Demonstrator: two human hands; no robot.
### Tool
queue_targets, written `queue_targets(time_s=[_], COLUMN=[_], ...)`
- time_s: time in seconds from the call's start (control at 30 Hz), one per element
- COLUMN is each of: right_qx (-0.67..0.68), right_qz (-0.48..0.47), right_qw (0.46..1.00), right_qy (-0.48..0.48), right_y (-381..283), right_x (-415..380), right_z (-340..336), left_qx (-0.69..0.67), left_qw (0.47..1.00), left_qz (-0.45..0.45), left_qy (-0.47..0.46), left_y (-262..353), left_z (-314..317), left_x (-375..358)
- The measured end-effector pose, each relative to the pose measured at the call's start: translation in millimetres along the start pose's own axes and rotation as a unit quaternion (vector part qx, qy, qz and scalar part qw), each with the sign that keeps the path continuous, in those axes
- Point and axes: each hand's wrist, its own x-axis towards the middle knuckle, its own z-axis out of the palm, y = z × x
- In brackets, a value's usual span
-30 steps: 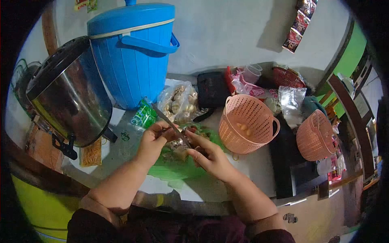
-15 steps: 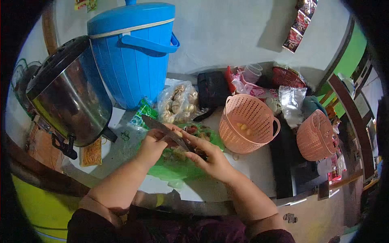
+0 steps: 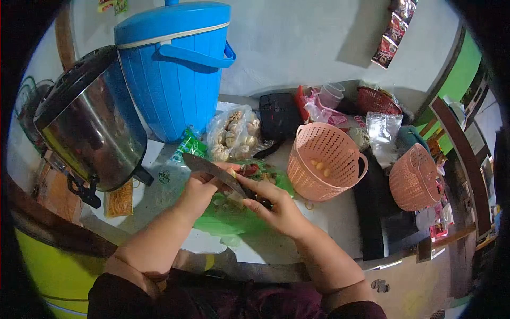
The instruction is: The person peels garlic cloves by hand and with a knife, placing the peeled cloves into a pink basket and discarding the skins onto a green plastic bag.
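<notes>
My right hand (image 3: 277, 208) grips a broad-bladed knife (image 3: 208, 169), its blade slanting up and left across the front of my left hand (image 3: 197, 190). The fingers of my left hand are closed behind the blade on a garlic clove, mostly hidden now. Both hands are over a green plastic bag (image 3: 226, 222) strewn with peelings. Just beyond them stands a clear bag of garlic bulbs (image 3: 234, 133). To the right, a pink perforated basket (image 3: 303, 178) holds several pale peeled cloves (image 3: 320, 166).
A blue lidded bucket (image 3: 172, 90) and a large steel pot (image 3: 95, 127) with a dark lid stand at the left. A second pink basket (image 3: 411, 183) is at the right. Behind are a black bag (image 3: 279, 116) and a dark red basket (image 3: 377, 101). Sachets (image 3: 393, 32) hang on the wall.
The knife has shifted slightly against my left fingers, and the pale clove seen between them earlier is now mostly covered. Both hands stay in nearly the same place.
</notes>
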Motion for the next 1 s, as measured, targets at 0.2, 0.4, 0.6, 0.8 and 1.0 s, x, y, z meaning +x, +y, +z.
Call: queue_targets(time_s=[0.2,0.4,0.6,0.8,1.0], right_qx=[0.053,0.033,0.047,0.261,0.281], right_qz=[0.013,0.015,0.018,0.187,0.205], right_qw=[0.998,0.999,0.999,0.947,0.935], right_qy=[0.014,0.001,0.013,0.010,0.070], right_y=[-0.5,-4.0,0.4,-3.4,-1.9], right_x=[-0.1,-0.2,-0.6,-3.0,1.5], right_z=[3.0,0.0,2.7,0.0,-8.4], left_qx=[-0.011,0.021,0.021,-0.005,0.003], left_qw=[1.000,1.000,1.000,1.000,0.999], left_qz=[-0.015,-0.014,0.006,-0.028,-0.035], left_qy=[0.005,0.008,-0.011,-0.012,-0.025], left_y=[0.2,2.3,-0.4,11.5,1.1], left_z=[2.1,2.0,-1.0,3.2,-7.7], left_x=[1.2,0.8,-0.6,-2.9,-0.3])
